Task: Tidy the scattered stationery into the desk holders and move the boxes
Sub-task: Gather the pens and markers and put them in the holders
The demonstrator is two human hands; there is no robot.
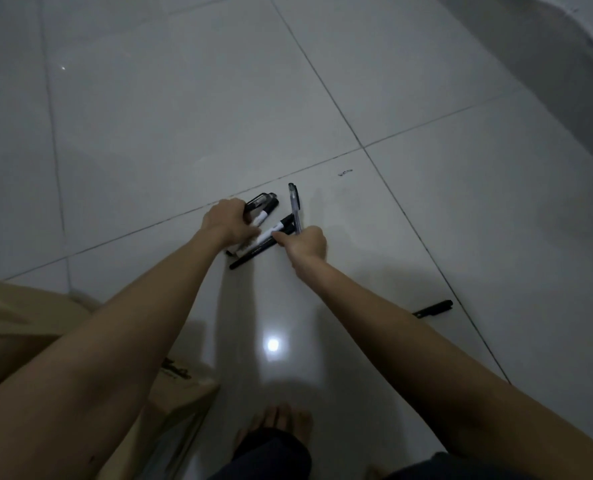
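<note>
The left hand (227, 221) has its fingers closed around a bunch of pens (262, 211) on the floor (184, 116), and the right hand (303, 242), just beside the bunch, pinches one clear pen (294, 206). To do this well, line the pens up the same way and squeeze gently. One black pen (433, 309) lies far from the bunch.

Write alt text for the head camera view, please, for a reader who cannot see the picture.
Two bare hands gather pens on a white tiled floor: the left hand grips a bundle of black pens and markers, the right hand holds a clear pen. One black pen lies apart on the right, and a cardboard box sits at lower left.
</note>
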